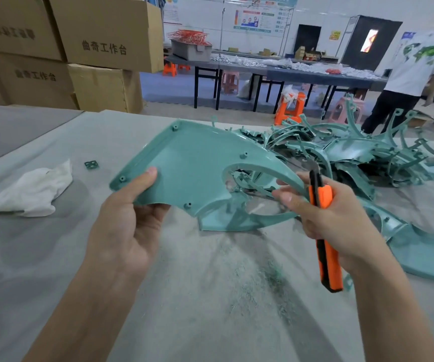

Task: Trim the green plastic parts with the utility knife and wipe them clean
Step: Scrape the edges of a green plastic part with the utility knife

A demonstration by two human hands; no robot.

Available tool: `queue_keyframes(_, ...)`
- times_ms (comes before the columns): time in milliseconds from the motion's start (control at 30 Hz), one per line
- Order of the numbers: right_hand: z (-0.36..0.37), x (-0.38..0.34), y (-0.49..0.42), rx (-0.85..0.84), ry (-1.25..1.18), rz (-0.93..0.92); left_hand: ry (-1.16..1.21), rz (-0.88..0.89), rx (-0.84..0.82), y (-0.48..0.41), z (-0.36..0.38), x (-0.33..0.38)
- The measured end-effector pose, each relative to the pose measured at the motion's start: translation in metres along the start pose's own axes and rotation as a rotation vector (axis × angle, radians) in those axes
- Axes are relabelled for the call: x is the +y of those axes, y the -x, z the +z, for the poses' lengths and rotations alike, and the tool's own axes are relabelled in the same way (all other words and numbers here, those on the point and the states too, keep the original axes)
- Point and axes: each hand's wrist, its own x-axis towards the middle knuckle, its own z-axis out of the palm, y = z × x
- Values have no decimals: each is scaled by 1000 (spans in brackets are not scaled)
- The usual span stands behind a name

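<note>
Fingers of the left hand (124, 231), just right of a white cloth (30, 190) on the table (40, 270), grip the lower left edge of a green plastic part (192, 173), holding it tilted above the tabletop. Right hand (338, 220) clasps an orange utility knife (329, 267), tip up by the part's curved arm; more green parts (354, 155) are piled further right.

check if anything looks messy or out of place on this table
Fine green plastic shavings litter the grey table cover below the flat green plastic part, likely trimming waste. A small green square scrap lies alone near the crumpled white rag. The pile of green parts on the right is tangled.
</note>
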Motion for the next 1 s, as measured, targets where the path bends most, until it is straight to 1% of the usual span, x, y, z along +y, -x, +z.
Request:
queue_keyframes(67,1,0,-1,93,-46,-49,-38,-40,-41,-3,-2,-2)
queue_keyframes(133,-3,-3,0,122,-134,-85,-78,-49,-75,-6,-6,-2)
queue_keyframes(200,-8,-5,2,140,-165,-105,-106,-32,-85,-9,-9,-2)
queue_keyframes(233,-11,-5,3,156,-164,-112,-162,5,-56,-10,-11,-3)
queue_keyframes(267,-13,-5,3,171,-160,-114,-269,76,-20,-11,-12,-3)
queue_keyframes(333,-16,-4,2,191,-149,-106,-580,324,11,-9,-12,-3)
queue_keyframes(367,-17,-4,2,192,-138,-100,-734,479,-26,-7,-12,-1)
queue_keyframes(400,-17,-4,2,192,-123,-92,-893,627,-109,-4,-11,2)
queue_keyframes(433,-18,-4,2,191,-108,-89,-1045,738,-242,-3,-11,5)
queue_keyframes(467,-19,-3,1,194,-93,-85,-1187,799,-398,-2,-12,7)
queue_keyframes(533,-20,-2,1,198,-71,-85,-1448,813,-653,-1,-16,5)
queue_keyframes(567,-22,-1,1,198,-71,-82,-1582,842,-705,-3,-19,2)
queue_keyframes(633,-25,-1,1,192,-85,-70,-1814,994,-658,-8,-23,-3)
queue_keyframes(667,-26,-1,1,186,-90,-63,-1855,1074,-607,-12,-24,-5)
queue_keyframes(700,-28,-2,2,180,-96,-56,-1826,1148,-566,-17,-26,-5)
queue_keyframes(733,-30,-2,2,175,-102,-49,-1745,1202,-530,-21,-28,-5)
queue_keyframes(800,-32,-3,2,166,-110,-36,-1560,1234,-479,-24,-32,-3)
queue_keyframes(867,-32,-2,2,183,-100,-33,-1423,1260,-475,-24,-34,-3)
queue_keyframes(933,-28,-1,1,252,-48,-41,-1333,1297,-473,-22,-33,-4)
queue_keyframes(1000,-26,2,-1,337,78,-75,-1244,1306,-454,-20,-32,-3)
